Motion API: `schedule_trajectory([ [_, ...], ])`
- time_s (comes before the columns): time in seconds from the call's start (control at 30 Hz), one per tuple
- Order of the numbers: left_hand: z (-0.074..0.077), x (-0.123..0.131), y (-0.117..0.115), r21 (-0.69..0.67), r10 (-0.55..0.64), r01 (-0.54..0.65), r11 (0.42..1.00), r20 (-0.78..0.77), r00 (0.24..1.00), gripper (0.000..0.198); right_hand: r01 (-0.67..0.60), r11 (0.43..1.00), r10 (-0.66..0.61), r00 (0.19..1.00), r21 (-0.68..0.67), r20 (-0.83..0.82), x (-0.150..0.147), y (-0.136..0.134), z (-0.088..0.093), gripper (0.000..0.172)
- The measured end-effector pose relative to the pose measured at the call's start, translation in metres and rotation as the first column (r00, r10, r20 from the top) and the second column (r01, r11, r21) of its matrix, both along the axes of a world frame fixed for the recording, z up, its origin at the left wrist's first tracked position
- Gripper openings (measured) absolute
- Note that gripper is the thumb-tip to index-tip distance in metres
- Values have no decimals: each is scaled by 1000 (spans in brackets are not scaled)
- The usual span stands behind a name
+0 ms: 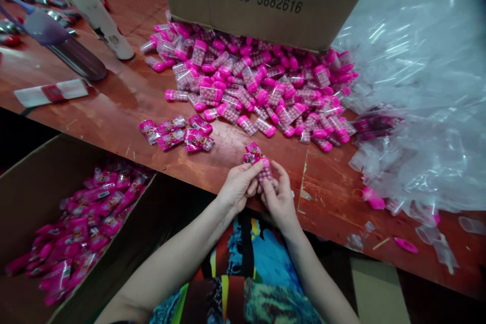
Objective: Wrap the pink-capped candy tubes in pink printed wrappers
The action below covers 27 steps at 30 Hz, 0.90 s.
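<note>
At the table's front edge, both hands hold a small clear candy bottle (265,173) filled with pink balls, its pink cap turned away from me. My left hand (239,186) is closed, its thumb laid over the cap end. My right hand (280,197) pinches the lower end between thumb and fingers. Just beyond the fingertips is a shiny pink printed wrapper (252,150); whether it touches the bottle I cannot tell. To the left lie several bottles in printed wrappers (170,137). Behind the hands spreads a large heap of unwrapped pink-capped bottles (243,88).
A big cardboard box (258,10) stands behind the heap. Clear plastic bags (421,111) cover the right side. Below the table at left, an open carton (23,172) contains wrapped bottles. A purple-lidded drink bottle (72,45), white cylinder (94,15) and tissue pack (53,92) occupy the left.
</note>
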<state>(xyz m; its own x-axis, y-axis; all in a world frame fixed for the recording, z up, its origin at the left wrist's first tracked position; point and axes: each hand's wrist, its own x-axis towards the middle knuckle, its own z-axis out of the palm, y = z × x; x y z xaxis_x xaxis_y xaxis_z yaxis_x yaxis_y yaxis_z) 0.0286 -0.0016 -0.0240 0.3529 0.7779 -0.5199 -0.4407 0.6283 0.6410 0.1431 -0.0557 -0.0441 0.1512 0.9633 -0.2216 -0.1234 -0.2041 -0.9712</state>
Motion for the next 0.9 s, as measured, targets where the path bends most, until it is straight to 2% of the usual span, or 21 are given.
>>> schedule_trajectory([
  [0.07, 2, -4, 1, 33, -42, 42, 999, -10, 999, 43, -70, 994, 50, 974, -86, -220, 0, 1, 4, 56],
  [0.13, 3, -9, 1, 58, -90, 90, 994, -15, 996, 44, -110, 989, 76, 952, -102, -296, 0, 2, 6, 56],
  [0.2, 3, -13, 1, 53, -126, 127, 991, -4, 992, 43, -86, 994, 71, 978, -66, -197, 0, 1, 3, 56],
  [0.27, 2, -14, 1, 22, -121, 121, 992, 3, 993, 40, -52, 999, 51, 999, 8, 14, -1, -1, -1, 54],
  [0.33, 2, -13, 0, -11, -61, 61, 998, 6, 998, 37, -60, 996, 45, 978, 69, 205, -1, -3, -4, 52],
  [0.4, 2, -11, 1, -30, -2, 3, 1000, 17, 1000, 34, -79, 993, 56, 967, 83, 247, 0, -4, -3, 50],
  [0.43, 3, -10, 1, -33, 6, -5, 999, 26, 1000, 34, -81, 995, 68, 978, 61, 196, 0, -4, 0, 51],
  [0.5, 4, -10, 1, -22, -24, 25, 999, 38, 999, 34, -93, 996, 93, 996, -18, -7, 1, -3, 6, 53],
  [0.57, 5, -12, 0, 10, -95, 95, 995, 45, 994, 34, -134, 987, 111, 968, -92, -224, 2, -1, 12, 56],
  [0.63, 5, -14, -3, 49, -158, 156, 987, 54, 986, 36, -165, 979, 114, 928, -119, -354, 4, 1, 15, 57],
  [0.8, -1, -16, -11, 93, -286, 283, 955, 29, 958, 49, -138, 988, 100, 923, -76, -372, 9, 3, 7, 64],
  [0.9, -1, -15, -13, 126, -326, 324, 938, -3, 945, 51, -170, 984, 134, 909, -57, -396, 11, 2, -1, 67],
])
